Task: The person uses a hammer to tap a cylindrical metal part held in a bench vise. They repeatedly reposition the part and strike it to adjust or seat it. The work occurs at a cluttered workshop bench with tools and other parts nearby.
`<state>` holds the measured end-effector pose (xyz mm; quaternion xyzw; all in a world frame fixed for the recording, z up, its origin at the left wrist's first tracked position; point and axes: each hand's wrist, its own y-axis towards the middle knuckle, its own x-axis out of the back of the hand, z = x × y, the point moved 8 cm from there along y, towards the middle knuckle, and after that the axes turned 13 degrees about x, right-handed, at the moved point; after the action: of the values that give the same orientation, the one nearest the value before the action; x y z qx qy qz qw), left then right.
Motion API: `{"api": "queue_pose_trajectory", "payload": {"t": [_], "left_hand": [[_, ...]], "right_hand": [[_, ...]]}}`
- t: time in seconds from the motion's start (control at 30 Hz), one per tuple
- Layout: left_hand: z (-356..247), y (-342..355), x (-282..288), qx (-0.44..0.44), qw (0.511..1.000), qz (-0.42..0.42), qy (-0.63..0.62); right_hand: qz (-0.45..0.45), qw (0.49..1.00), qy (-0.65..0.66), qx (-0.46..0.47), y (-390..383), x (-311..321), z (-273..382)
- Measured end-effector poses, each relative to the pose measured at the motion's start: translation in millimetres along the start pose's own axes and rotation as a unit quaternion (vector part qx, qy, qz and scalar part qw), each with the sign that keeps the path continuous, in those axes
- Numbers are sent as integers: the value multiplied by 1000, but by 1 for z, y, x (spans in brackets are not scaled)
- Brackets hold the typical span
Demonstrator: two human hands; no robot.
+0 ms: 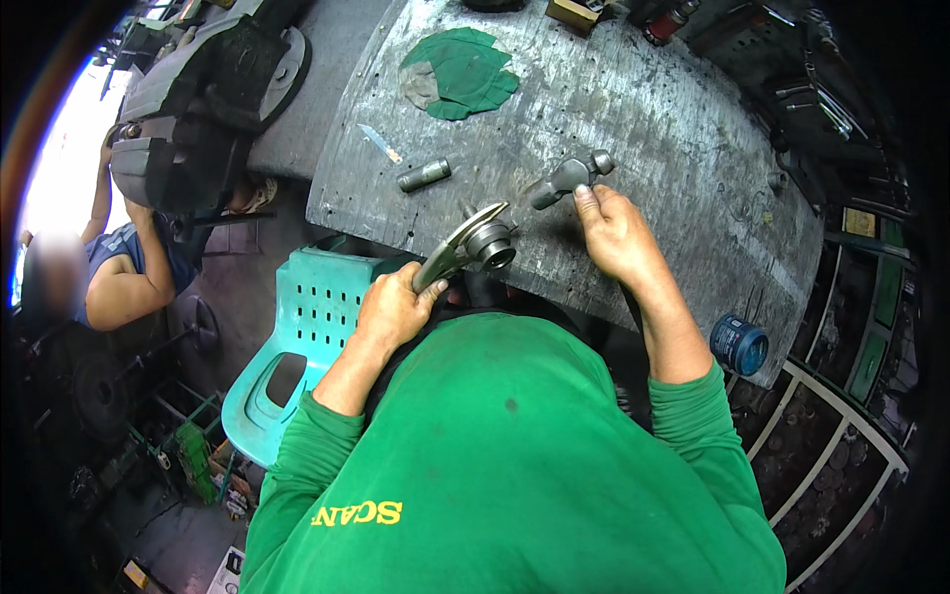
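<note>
My left hand (396, 309) is closed round the edge of a metal part with a curved plate and a round hollow hub (489, 245). It is held tilted near the front edge of the workbench (376, 220). To its right, my right hand (618, 233) grips a ball-peen hammer (571, 179) close below its head. The hammer head is over the bench, apart from the metal part. Most of its handle is hidden by my hand and forearm. Beyond my left hand lies a short metal sleeve (424, 175), with a thin blade-like strip (379, 143) behind it.
A green cloth (465, 74) lies at the bench's far side. A blue jar (739, 345) stands at the right corner. Left of me are a turquoise plastic chair (297, 327), a large bench vise (183, 109) and another person (139, 267). Metal racks (841, 416) line the right.
</note>
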<state>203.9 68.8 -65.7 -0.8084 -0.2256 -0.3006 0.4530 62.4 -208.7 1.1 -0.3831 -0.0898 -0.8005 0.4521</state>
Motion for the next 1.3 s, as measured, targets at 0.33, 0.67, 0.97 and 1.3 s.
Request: {"api": "queue_pose_trajectory", "payload": {"t": [0.33,0.67,0.97,1.3], "left_hand": [[-8,-5,8,19,999,-2,39],[-8,-10,11,23,998,-5,53],[-10,-12,13,24,999,-6,48],[-12,-11,16,39,997,4,62]], "right_hand": [[73,996,57,-18,3,-9,-3],[210,977,20,19,5,-38,-9],[152,987,55,-6,9,-24,-21],[151,988,7,23,4,-26,-3]]}}
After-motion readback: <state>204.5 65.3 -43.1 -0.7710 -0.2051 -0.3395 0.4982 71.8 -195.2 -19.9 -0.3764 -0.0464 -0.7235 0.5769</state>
